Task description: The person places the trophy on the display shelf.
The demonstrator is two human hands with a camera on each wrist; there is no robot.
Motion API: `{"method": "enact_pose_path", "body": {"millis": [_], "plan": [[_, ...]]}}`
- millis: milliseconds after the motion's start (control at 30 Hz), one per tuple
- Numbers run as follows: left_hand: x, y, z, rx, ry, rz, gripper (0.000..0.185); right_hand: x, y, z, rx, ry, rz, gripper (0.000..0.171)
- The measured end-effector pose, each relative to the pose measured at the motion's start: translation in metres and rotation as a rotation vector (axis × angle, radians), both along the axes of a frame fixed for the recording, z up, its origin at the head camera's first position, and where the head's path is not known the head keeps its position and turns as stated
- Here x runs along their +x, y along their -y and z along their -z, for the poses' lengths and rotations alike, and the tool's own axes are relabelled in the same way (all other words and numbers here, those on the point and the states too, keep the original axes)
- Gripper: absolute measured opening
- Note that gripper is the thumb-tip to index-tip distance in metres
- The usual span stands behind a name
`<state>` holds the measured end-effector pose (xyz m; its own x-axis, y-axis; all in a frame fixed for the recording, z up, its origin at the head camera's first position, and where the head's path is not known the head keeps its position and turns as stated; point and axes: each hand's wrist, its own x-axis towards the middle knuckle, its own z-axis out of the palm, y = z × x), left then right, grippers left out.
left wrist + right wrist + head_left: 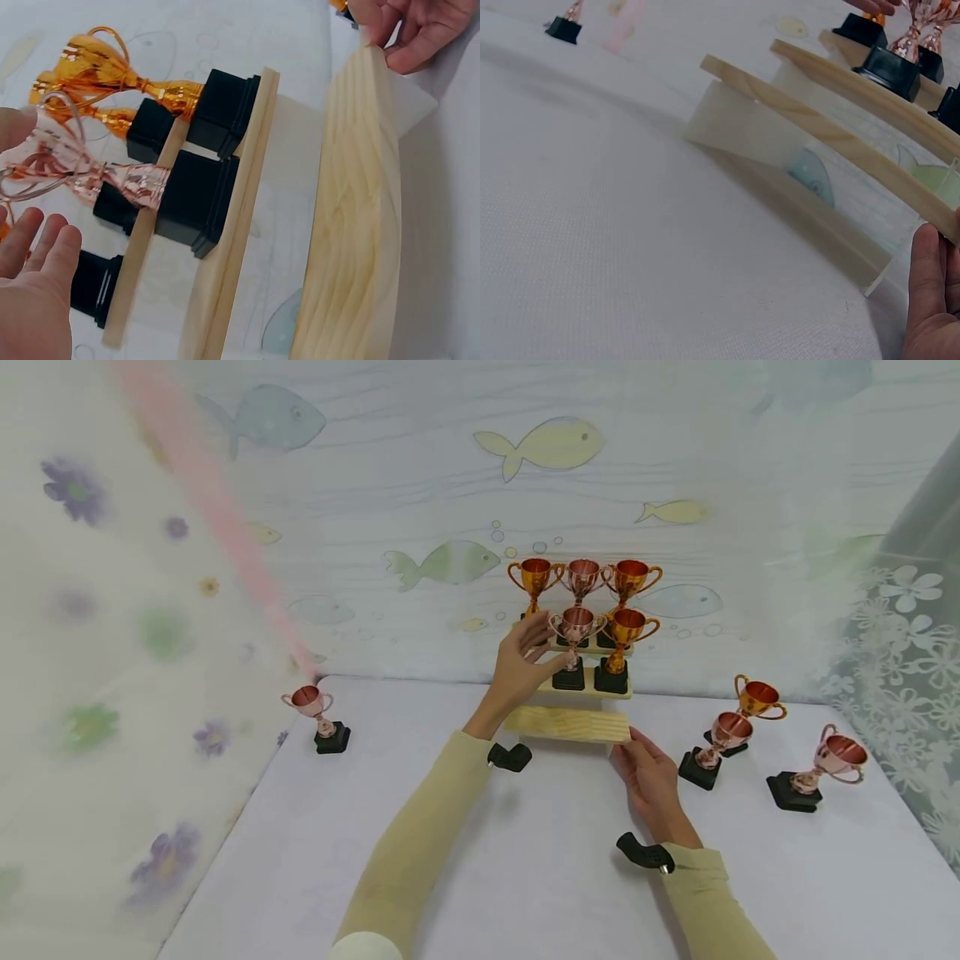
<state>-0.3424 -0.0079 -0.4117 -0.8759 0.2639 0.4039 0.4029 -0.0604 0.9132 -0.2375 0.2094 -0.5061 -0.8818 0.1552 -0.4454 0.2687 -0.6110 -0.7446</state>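
A tiered display stand (566, 724) with wooden shelves and pale clear sides carries several small trophy cups on black bases. On its middle shelf a rose-gold trophy (576, 627) stands left of a gold trophy (626, 627). My left hand (521, 664) is at the left of this rose-gold trophy. In the left wrist view its fingers (51, 251) are extended, and the thumb lies by the cup; whether it touches is unclear. My right hand (652, 781) grips the right end of the bare lowest shelf (352, 202).
The top shelf bears a gold trophy (536, 577), a rose-gold trophy (582, 577) and another gold one (632, 577). At the table's right stand two rose-gold trophies and a gold trophy (759, 697). One rose-gold trophy (309, 700) is at the far left. A fish-patterned curtain (420, 485) hangs behind.
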Motion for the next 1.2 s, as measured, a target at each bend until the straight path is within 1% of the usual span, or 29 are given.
{"method": "enact_pose_path", "body": {"millis": [33,100,233,267,367,400,467,533,633,700,733,800,867,967,1033,1100,1167,1200], "plan": [[0.002,0.003,0.0,0.006,-0.013,0.001,0.072,0.0,-0.001,-0.001,0.0,0.001,0.001,0.052],[0.012,0.01,-0.006,0.023,-0.023,0.008,0.071,0.0,-0.002,-0.001,0.002,0.002,0.004,0.053],[0.039,0.029,-0.024,0.032,-0.055,0.004,0.064,0.002,-0.003,0.0,0.005,0.011,0.01,0.054],[0.046,0.034,-0.029,0.026,-0.061,-0.007,0.062,0.003,-0.003,0.0,0.004,0.013,0.013,0.054],[0.059,0.053,-0.038,-0.005,-0.119,-0.058,0.057,0.004,-0.004,0.001,0.006,0.009,0.02,0.054],[0.063,0.06,-0.041,-0.017,-0.143,-0.083,0.056,0.004,-0.004,0.002,0.006,0.008,0.022,0.054],[0.07,0.077,-0.046,-0.042,-0.216,-0.138,0.054,0.004,-0.004,0.002,0.009,0.006,0.022,0.054],[0.075,0.097,-0.049,-0.076,-0.319,-0.21,0.052,0.004,-0.003,0.001,0.013,0.002,0.021,0.053],[0.076,0.133,-0.047,-0.176,-0.503,-0.351,0.05,0.004,-0.001,0.001,0.013,0.002,0.02,0.053],[0.078,0.159,-0.043,-0.246,-0.59,-0.457,0.05,0.004,0.0,0.001,0.008,0.001,0.02,0.052],[0.079,0.173,-0.04,-0.28,-0.616,-0.507,0.051,0.005,0.0,0.001,0.005,-0.001,0.017,0.052],[0.086,0.196,-0.035,-0.32,-0.615,-0.592,0.052,0.004,0.001,0.001,0.001,-0.001,0.015,0.052],[0.096,0.215,-0.032,-0.327,-0.581,-0.663,0.052,0.004,0.002,0.0,0.002,-0.005,0.013,0.051],[0.112,0.234,-0.03,-0.301,-0.511,-0.746,0.051,0.002,0.003,-0.001,-0.003,-0.001,0.017,0.052],[0.122,0.242,-0.029,-0.27,-0.455,-0.785,0.051,0.001,0.003,-0.002,-0.009,0.0,0.02,0.052],[0.126,0.249,-0.023,-0.246,-0.399,-0.815,0.054,0.001,0.003,-0.003,-0.013,0.004,0.023,0.052],[0.126,0.256,-0.012,-0.236,-0.322,-0.834,0.059,0.002,0.004,-0.003,-0.022,0.009,0.023,0.052],[0.125,0.261,-0.003,-0.235,-0.279,-0.841,0.064,0.002,0.004,-0.003,-0.022,0.008,0.022,0.052]]}}
